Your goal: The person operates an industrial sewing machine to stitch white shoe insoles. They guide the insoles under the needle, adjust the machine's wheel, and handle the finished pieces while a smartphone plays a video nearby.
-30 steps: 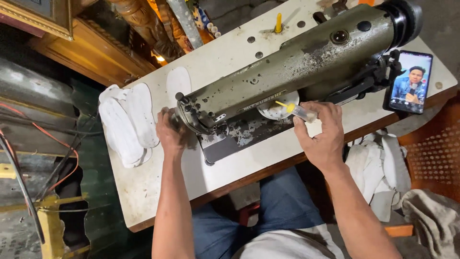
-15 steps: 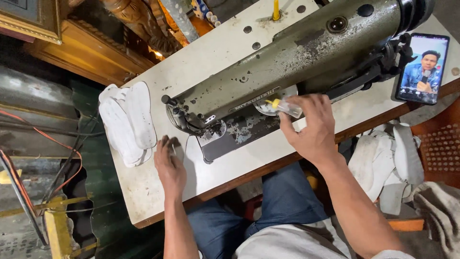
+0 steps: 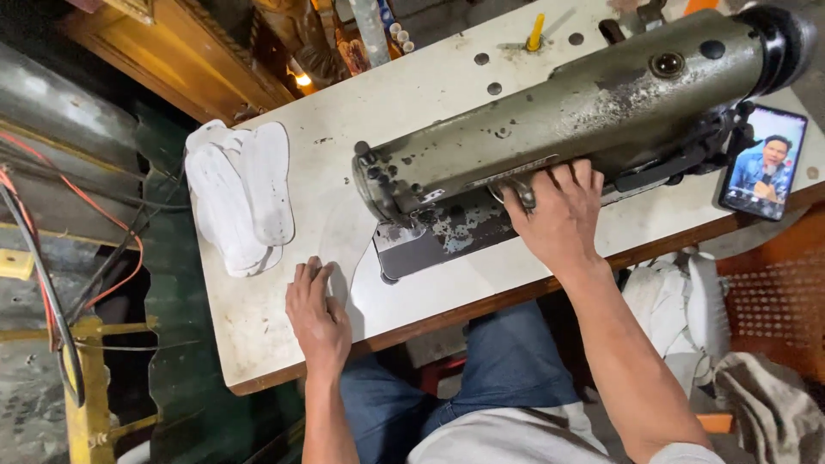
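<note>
- Pressing flat on the table (image 3: pixel 258 344), my left hand (image 3: pixel 316 314) lies palm down with the fingers stretched forward and close together, pinching nothing.
- Under those left fingertips lies a thin white sole-shaped piece (image 3: pixel 344 249); my fingers touch its near end, and the rest of it runs away from the hand toward the sewing machine (image 3: pixel 559 129).
- Just beyond the piece's right edge sits the machine's dark, worn base plate (image 3: pixel 438 241), close beside my left hand but apart from it.
- Off to the left of the left hand, further from me, a stack of white insoles (image 3: pixel 236 198) rests on the table, well apart from my fingers.
- My right hand (image 3: pixel 559 215) reaches up against the underside of the machine's olive-green arm, fingers curled and spread a little.
- A pair of small metal snips (image 3: pixel 516 191) shows at its index finger; I cannot tell from here how firmly they are held.
- Far to the right of that hand, a phone (image 3: pixel 763 163) with a lit screen leans at the table's edge beside the machine's wheel end.
- Behind the right hand, on the tabletop past the machine, a yellow peg (image 3: pixel 535 33) stands upright.
- Below my right forearm, beside my knee, white cloth pieces (image 3: pixel 679 305) are heaped.
</note>
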